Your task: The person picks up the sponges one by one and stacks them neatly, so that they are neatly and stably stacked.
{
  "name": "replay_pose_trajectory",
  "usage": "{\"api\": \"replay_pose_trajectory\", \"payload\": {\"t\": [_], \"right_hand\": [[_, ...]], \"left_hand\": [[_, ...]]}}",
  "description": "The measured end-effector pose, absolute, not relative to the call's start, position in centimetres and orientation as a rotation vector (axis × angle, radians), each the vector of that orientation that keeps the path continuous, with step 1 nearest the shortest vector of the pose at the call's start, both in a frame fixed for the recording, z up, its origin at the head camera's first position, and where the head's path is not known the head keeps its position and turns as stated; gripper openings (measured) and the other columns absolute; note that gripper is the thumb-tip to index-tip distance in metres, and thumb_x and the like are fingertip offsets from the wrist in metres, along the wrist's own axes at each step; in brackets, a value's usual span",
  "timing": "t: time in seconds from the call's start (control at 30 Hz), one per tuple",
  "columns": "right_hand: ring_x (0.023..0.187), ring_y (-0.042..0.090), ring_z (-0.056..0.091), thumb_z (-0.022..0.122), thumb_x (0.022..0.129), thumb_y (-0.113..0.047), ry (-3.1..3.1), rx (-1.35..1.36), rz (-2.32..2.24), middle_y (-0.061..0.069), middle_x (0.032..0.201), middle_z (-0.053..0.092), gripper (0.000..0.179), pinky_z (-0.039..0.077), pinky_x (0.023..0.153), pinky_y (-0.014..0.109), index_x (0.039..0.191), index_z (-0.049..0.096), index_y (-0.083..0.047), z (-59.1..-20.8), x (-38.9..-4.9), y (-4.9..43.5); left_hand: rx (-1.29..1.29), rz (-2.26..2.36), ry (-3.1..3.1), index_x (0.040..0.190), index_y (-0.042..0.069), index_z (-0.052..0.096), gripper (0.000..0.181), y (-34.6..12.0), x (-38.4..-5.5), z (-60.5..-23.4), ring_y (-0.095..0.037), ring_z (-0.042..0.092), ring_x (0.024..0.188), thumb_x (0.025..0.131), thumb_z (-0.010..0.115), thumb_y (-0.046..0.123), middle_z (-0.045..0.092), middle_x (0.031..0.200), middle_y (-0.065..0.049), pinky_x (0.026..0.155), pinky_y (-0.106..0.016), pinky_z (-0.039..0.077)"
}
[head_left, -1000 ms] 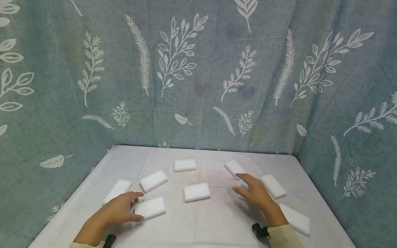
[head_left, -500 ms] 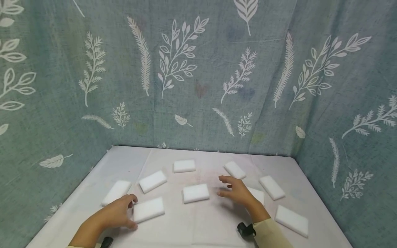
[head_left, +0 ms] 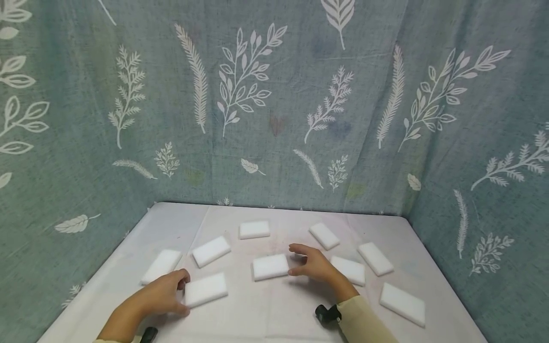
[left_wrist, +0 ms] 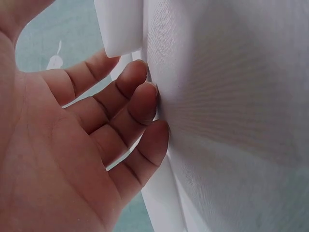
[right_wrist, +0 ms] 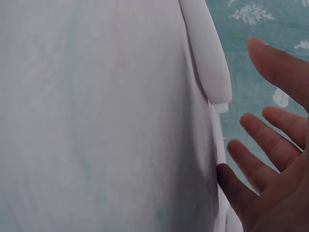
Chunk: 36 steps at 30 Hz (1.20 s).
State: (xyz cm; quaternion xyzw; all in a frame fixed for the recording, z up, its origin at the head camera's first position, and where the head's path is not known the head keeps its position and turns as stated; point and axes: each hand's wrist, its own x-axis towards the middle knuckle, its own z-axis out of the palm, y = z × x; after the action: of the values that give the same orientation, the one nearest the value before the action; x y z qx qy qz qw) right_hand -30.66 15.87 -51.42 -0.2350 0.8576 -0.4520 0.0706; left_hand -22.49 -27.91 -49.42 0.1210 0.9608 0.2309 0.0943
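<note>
Several flat white foam-like blocks with soft edges lie spread over the white-covered table. My left hand (head_left: pixel 160 295) is at the left end of the front-left block (head_left: pixel 206 289), thumb on the near side and fingers on the far side. In the left wrist view its fingertips (left_wrist: pixel 155 137) reach down to the cloth, and one finger is at the corner of the block (left_wrist: pixel 120 29). My right hand (head_left: pixel 315 265) is beside the right end of the middle block (head_left: pixel 270 267), fingers spread. The right wrist view shows a gap between the thumb and that block (right_wrist: pixel 207 53).
Other white blocks lie at the left (head_left: pixel 162 267), behind (head_left: pixel 254 229), back right (head_left: pixel 324 236) and far right (head_left: pixel 402 304). One block (head_left: pixel 349 270) is just beyond the right forearm. A green leaf-patterned curtain (head_left: pixel 274 119) encloses the table (head_left: pixel 240 324) at the back and sides.
My right hand has moved left from the right-hand blocks to the end of the middle block, uncovering a block behind it. My left hand has drawn slightly back at the front-left block.
</note>
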Motion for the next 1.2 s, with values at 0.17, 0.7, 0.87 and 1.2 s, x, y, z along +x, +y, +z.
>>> {"api": "replay_pose_trajectory", "payload": {"t": [0.17, 0.7, 0.87, 1.2], "right_hand": [[0.127, 0.027, 0.049, 0.087, 0.072, -0.033, 2.63, -0.723, -1.297, 0.002, 0.138, 0.054, 0.079, 0.042, 0.102, 0.046, 0.14, 0.053, -0.011, -51.6, -30.7, 15.3], [0.133, 0.023, 0.042, 0.089, 0.069, -0.026, 2.648, -0.735, -1.181, -0.001, 0.141, 0.052, 0.081, 0.035, 0.108, 0.044, 0.14, 0.053, -0.014, -52.1, -30.8, 13.9], [0.132, 0.025, 0.044, 0.088, 0.069, -0.02, 2.661, -0.697, -1.182, 0.004, 0.14, 0.053, 0.079, 0.036, 0.107, 0.045, 0.14, 0.054, -0.014, -52.2, -30.7, 14.0], [0.128, 0.026, 0.048, 0.09, 0.067, -0.019, 2.705, -0.693, -1.182, 0.003, 0.133, 0.059, 0.076, 0.038, 0.106, 0.045, 0.135, 0.057, -0.009, -52.2, -30.6, 14.0]], "left_hand": [[0.386, 0.701, 2.848, 0.104, 0.01, 0.055, 0.069, -27.8, -22.4, -49.5, -0.017, 0.047, 0.077, 0.054, 0.093, 0.04, 0.051, 0.087, 0.002, 0.067, -0.035, 0.043], [0.545, 0.83, 2.863, 0.111, 0.009, 0.057, 0.066, -28.4, -23.1, -49.6, -0.014, 0.048, 0.078, 0.062, 0.09, 0.038, 0.051, 0.085, 0.004, 0.063, -0.029, 0.042], [0.495, 0.864, 2.851, 0.115, 0.006, 0.058, 0.066, -28.1, -23.2, -49.3, -0.016, 0.05, 0.082, 0.062, 0.091, 0.03, 0.054, 0.092, 0.002, 0.066, -0.029, 0.044], [0.405, 0.899, 2.838, 0.113, 0.007, 0.058, 0.065, -27.3, -23.6, -49.0, -0.017, 0.051, 0.081, 0.061, 0.091, 0.027, 0.055, 0.088, 0.001, 0.066, -0.033, 0.045]]}}
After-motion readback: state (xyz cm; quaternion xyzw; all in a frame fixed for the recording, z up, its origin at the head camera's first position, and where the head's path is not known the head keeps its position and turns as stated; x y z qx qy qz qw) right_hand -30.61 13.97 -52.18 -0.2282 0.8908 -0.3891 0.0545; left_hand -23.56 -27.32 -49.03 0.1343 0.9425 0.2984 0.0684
